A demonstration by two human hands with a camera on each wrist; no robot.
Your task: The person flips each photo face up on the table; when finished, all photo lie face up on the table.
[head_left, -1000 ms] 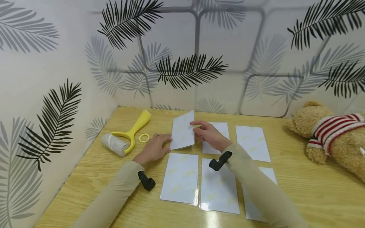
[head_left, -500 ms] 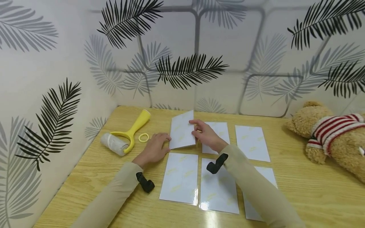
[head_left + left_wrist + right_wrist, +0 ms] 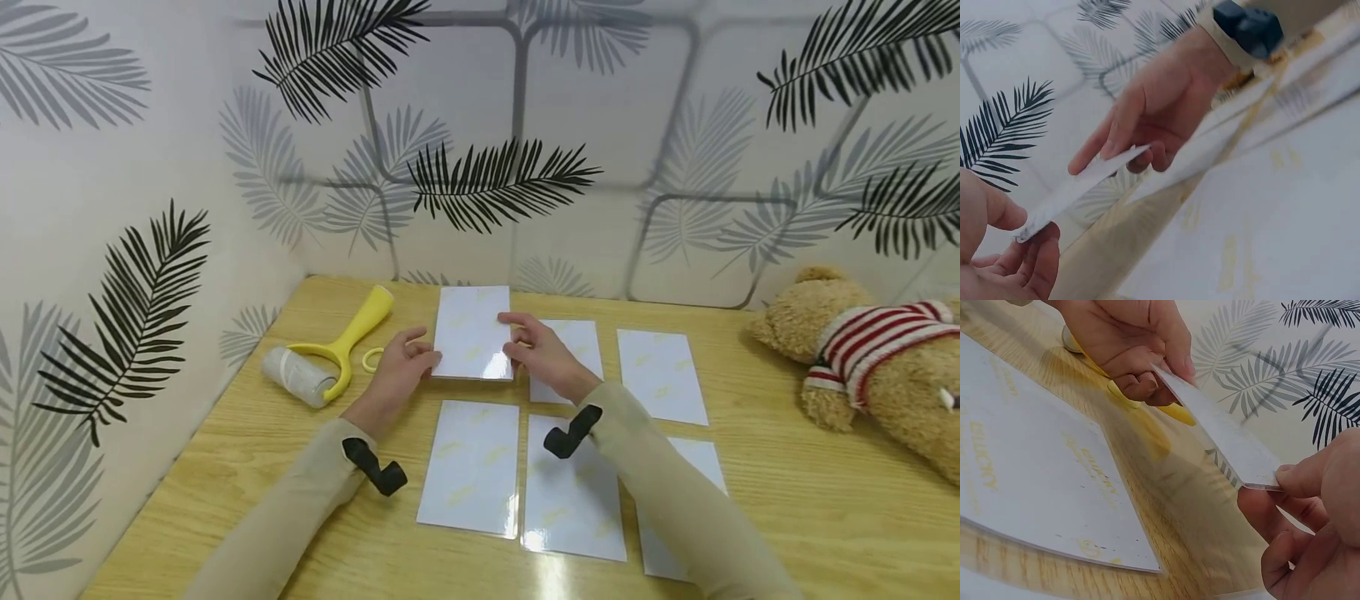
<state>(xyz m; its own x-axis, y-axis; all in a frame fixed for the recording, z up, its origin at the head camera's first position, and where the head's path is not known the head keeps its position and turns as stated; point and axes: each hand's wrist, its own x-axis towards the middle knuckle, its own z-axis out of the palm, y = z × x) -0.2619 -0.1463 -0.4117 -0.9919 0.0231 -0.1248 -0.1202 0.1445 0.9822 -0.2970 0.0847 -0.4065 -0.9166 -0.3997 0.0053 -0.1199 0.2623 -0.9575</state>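
Note:
Both hands hold a stiff white sheet (image 3: 468,329) with faint yellow print, its near edge lifted off the table. My left hand (image 3: 397,373) pinches its left side, thumb on top and fingers underneath. At the right side, my right hand (image 3: 547,357) pinches the sheet between thumb and fingers. In the right wrist view the sheet (image 3: 1222,428) appears nearly edge-on, slanting from one hand to the other. Below it lie more white sheets: one sheet (image 3: 468,467) directly in front, a second sheet (image 3: 573,500) beside that, and another sheet (image 3: 576,362) partly behind my right hand.
Left of the hands lies a yellow-handled lint roller (image 3: 341,350), with a yellow ring (image 3: 368,361) partly hidden by my left hand. Further right are a white sheet (image 3: 662,375) and a sheet partly under the right sleeve (image 3: 675,492). A teddy bear (image 3: 892,367) lies at the far right.
The left hand has risen from beside the sheet's lower left corner and now pinches its left side. The sheet, tilted up at its right side before, now lies more level between both hands.

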